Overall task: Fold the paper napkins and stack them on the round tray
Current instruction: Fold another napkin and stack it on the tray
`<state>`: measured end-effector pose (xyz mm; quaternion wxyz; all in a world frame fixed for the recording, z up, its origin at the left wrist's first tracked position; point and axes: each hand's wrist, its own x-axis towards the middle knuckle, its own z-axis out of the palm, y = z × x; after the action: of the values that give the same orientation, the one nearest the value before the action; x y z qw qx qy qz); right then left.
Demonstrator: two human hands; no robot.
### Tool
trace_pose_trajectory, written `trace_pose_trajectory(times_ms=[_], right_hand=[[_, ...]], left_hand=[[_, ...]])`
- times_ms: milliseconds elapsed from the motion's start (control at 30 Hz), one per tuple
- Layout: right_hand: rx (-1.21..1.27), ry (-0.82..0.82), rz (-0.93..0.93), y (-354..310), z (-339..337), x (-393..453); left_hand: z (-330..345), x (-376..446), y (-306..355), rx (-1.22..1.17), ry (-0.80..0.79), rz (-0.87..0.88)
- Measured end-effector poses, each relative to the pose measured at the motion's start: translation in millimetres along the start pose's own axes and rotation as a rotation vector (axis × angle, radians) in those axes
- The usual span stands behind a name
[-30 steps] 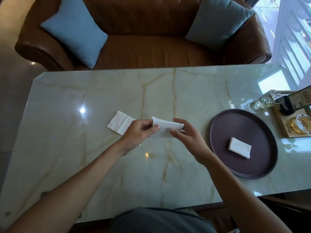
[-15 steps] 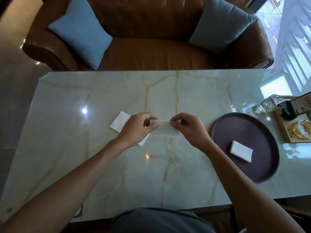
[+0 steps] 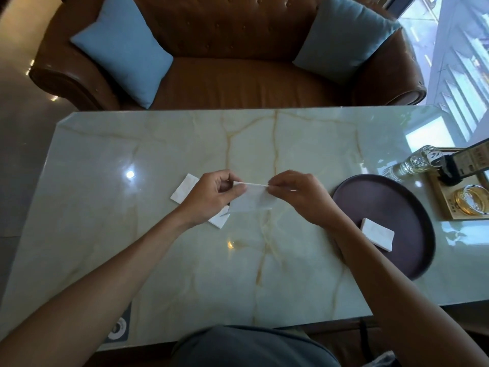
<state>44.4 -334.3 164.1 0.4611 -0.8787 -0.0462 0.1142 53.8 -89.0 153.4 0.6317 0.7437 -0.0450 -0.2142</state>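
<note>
Above the middle of the marble table, a white paper napkin hangs as a folded strip between my two hands. My left hand pinches its left top corner, and my right hand pinches the right top corner. Under my left hand, partly hidden, another white napkin lies flat on the table. The dark round tray sits to the right, and a folded napkin rests on its near part.
A glass bottle, a dark sign stand and a gold-rimmed glass crowd the table's right edge on a wooden board. Beyond the far edge stands a brown leather sofa with two blue cushions.
My hands have drawn the napkin taut into a folded strip with its upper edges pinched together. The view has shifted slightly.
</note>
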Motion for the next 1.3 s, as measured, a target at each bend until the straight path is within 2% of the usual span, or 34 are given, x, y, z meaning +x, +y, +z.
trace_pose_trajectory(times_ms=[167,400,500,600,767,900,967,1067,1167,1300], right_hand=[[0.151,-0.002,0.076,10.6,-9.6,1.0],[0.593,0.091,0.25,32.4,-0.9,-7.4],[0.673,-0.03,0.304,33.2,12.9,-10.5],[0.725,-0.122,0.238,30.2,22.1,-9.5],[0.816,-0.102,0.221,26.4,27.1,-6.5],[0.835,-0.062,0.25,24.2,28.7,-4.0],[0.838,-0.047,0.266,22.5,30.7,-3.1],[0.816,-0.071,0.289,21.1,34.9,-4.4],[0.801,-0.112,0.292,19.9,38.9,-6.9],[0.794,-0.101,0.285,19.9,42.4,-9.5]], left_hand=[[4.5,0.7,0.7,-0.206,0.069,-0.022],[5.3,2.5,2.2,-0.289,0.144,-0.071],[4.8,4.2,2.1,-0.371,0.159,-0.121],[8.1,6.4,0.6,-0.414,0.129,-0.147],[11.9,6.2,-8.6,-0.457,0.075,-0.19],[13.1,1.3,-20.8,-0.587,-0.112,-0.232],[17.2,-2.3,-27.3,-0.505,-0.121,-0.247],[23.7,-4.2,-32.8,-0.318,0.016,-0.202],[25.2,-2.3,-35.3,-0.262,0.138,-0.184],[23.7,-4.0,-33.5,-0.202,0.155,-0.181]])
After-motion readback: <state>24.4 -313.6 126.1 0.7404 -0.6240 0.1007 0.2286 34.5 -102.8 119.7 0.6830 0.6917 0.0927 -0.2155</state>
